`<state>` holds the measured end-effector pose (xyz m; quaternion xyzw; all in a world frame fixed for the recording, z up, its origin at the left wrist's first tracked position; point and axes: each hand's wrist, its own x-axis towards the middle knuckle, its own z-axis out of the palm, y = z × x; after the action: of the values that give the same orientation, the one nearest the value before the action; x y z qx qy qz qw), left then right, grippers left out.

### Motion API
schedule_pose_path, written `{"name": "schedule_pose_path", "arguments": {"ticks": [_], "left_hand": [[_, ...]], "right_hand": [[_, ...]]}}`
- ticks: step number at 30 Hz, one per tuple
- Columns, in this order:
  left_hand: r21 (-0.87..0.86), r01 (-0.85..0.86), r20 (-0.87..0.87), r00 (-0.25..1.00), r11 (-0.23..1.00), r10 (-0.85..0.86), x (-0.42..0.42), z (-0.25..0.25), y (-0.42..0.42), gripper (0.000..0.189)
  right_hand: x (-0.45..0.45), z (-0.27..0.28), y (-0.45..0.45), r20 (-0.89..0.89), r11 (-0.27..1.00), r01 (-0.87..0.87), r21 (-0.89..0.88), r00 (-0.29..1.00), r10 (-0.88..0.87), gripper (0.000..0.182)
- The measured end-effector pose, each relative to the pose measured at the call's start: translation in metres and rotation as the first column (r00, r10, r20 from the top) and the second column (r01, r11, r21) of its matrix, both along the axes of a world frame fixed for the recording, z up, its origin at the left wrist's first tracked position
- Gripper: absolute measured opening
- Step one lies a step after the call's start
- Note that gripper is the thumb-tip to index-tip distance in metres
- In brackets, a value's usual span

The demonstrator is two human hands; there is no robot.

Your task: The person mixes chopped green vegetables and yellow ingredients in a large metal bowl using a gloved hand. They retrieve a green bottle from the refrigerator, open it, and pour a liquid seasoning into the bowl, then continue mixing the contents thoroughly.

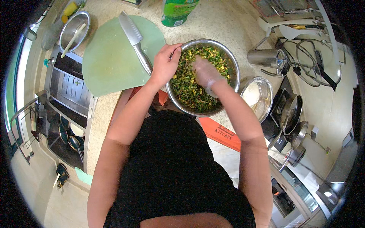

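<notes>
A large metal bowl [236, 61] full of a chopped green and yellow mixture [189, 91] stands at the counter's front edge. My left hand [167, 61] grips its rim at the left, thumb on top. In a clear plastic glove, my right hand [206, 72] is down in the mixture; it is blurred, and its fingertips are partly hidden, so I cannot tell whether they hold anything. To the left, a kitchen knife [132, 31] lies on a green cutting board [109, 61], its blade pointing away from me and its handle near my left wrist.
At the right stands a smaller metal bowl [271, 91] with white contents, beside a stove with pans [292, 114]. A metal bowl with a light-coloured utensil [73, 40] is at the upper left, above the sink [70, 82]. Beyond the large bowl is a green bottle [178, 12].
</notes>
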<state>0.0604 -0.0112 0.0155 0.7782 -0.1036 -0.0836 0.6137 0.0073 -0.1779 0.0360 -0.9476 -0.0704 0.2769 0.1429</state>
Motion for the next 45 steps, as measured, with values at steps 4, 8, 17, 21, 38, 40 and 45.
{"name": "schedule_pose_path", "arguments": {"ticks": [4, 8, 17, 21, 38, 40, 45], "left_hand": [[-0.025, -0.008, 0.032, 0.999, 1.0, 0.009, 0.002, -0.007, 0.003, 0.021], [-0.03, 0.009, 0.027, 1.0, 1.0, -0.009, 0.003, -0.006, -0.001, 0.021], [-0.011, 0.03, 0.035, 0.999, 0.999, -0.03, 0.003, -0.005, 0.003, 0.021], [-0.03, 0.029, 0.007, 1.0, 0.999, -0.029, 0.004, -0.002, -0.003, 0.02], [0.04, 0.021, 0.003, 1.0, 0.999, -0.021, 0.001, 0.001, -0.005, 0.019], [0.024, 0.005, 0.024, 1.0, 1.0, -0.005, 0.001, 0.001, -0.006, 0.019], [0.009, -0.008, 0.091, 0.996, 1.0, 0.007, 0.003, -0.005, -0.005, 0.019]], "right_hand": [[0.003, 0.054, 0.003, -0.171, 0.993, 0.059, 0.102, 0.984, -0.04, 0.063], [0.014, 0.039, 0.053, -0.238, 0.955, -0.178, -0.238, 0.964, 0.121, 0.058], [0.005, 0.057, 0.032, -0.263, 0.925, -0.254, -0.284, 0.948, 0.179, 0.048], [0.005, 0.021, 0.05, -0.171, 0.948, -0.206, -0.241, 0.971, 0.167, 0.053], [-0.008, 0.0, 0.012, -0.085, 0.968, -0.182, -0.175, 0.982, 0.169, 0.04], [0.006, 0.009, 0.008, -0.096, 0.988, -0.116, -0.103, 0.99, 0.106, 0.045], [-0.006, 0.061, 0.011, -0.158, 0.999, -0.045, -0.019, 0.987, 0.041, 0.057]]}}
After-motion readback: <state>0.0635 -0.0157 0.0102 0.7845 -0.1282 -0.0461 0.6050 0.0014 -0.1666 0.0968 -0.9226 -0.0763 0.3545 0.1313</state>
